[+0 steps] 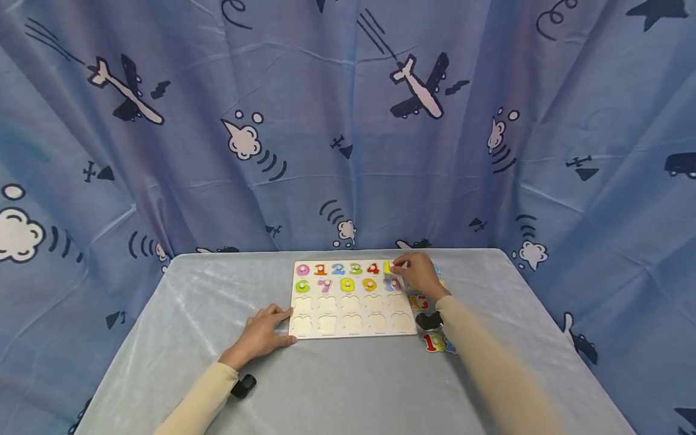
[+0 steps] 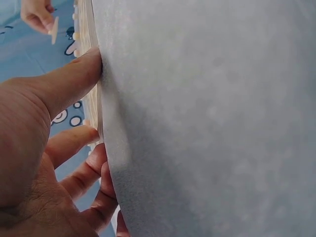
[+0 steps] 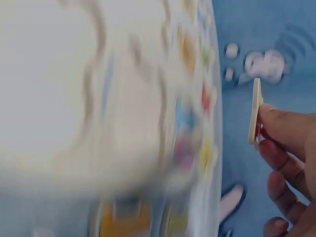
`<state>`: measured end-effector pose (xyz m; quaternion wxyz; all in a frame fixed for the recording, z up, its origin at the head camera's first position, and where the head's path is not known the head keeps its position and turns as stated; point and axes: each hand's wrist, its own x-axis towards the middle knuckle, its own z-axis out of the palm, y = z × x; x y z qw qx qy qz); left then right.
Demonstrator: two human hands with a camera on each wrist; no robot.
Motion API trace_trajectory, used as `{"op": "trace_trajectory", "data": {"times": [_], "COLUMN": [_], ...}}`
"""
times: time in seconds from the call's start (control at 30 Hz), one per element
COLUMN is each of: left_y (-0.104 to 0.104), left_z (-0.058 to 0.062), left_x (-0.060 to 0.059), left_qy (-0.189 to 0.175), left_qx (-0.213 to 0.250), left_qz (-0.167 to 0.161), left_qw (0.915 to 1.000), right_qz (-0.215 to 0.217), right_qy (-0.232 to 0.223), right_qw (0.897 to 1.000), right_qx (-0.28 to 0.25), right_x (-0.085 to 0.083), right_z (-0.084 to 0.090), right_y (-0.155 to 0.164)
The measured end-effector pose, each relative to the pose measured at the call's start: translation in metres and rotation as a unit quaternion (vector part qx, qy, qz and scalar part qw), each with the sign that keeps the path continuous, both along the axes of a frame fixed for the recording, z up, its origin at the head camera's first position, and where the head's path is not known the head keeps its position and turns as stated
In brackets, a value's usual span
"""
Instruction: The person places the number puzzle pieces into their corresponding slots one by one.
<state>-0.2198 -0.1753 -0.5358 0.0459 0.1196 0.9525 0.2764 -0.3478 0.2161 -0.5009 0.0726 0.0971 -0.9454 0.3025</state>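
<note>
A pale wooden number puzzle board (image 1: 348, 339) lies on the table, with colourful number pieces in its upper two rows and bare recesses in the lower two. My left hand (image 1: 261, 333) rests at the board's left side, thumb and fingers spread and touching its edge. Over the board's upper right corner, my right hand (image 1: 417, 273) pinches a thin wooden puzzle piece (image 3: 255, 111) between thumb and fingers. The right wrist view shows that piece edge-on, with some red and yellow-green on its face; its number cannot be read. The fingers partly hide a yellow number (image 1: 387, 267) in the top row.
Loose number pieces (image 1: 433, 342) lie right of the board, several partly hidden under the right arm. A light grey cloth (image 1: 348, 386) covers the table. Behind it hangs a blue curtain (image 1: 304, 151) with plane prints.
</note>
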Motion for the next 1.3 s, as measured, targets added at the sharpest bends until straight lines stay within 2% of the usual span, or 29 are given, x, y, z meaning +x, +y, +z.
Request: {"op": "trace_trajectory", "data": {"times": [0.2,0.37,0.5,0.67,0.9,1.3], "left_y": [-0.002,-0.002,-0.002,-0.002,-0.002,-0.003], "left_z": [0.0,0.001,0.004,0.006,0.005,0.002], "left_x": [0.0,0.0,0.0,0.002,0.001,0.0], "left_qy": [-0.005,-0.003,-0.003,0.0,0.003,0.002], "left_qx": [0.003,0.0,0.008,0.003,0.001,0.001], "left_qz": [-0.002,0.0,-0.001,-0.002,-0.004,-0.006], "left_qw": [1.0,1.0,1.0,1.0,1.0,1.0], "right_qz": [0.009,0.05,0.081,0.107,0.109,0.127], "right_qy": [-0.016,0.0,0.017,0.0,-0.038,-0.01], "right_qw": [1.0,0.999,0.997,0.994,0.993,0.988], "right_qx": [-0.012,-0.01,0.003,0.016,0.037,0.083], "right_x": [0.017,0.028,0.036,0.046,0.05,0.052], "right_z": [0.009,0.014,0.012,0.003,-0.012,-0.022], "right_y": [-0.054,-0.096,-0.129,-0.162,-0.191,-0.207]}}
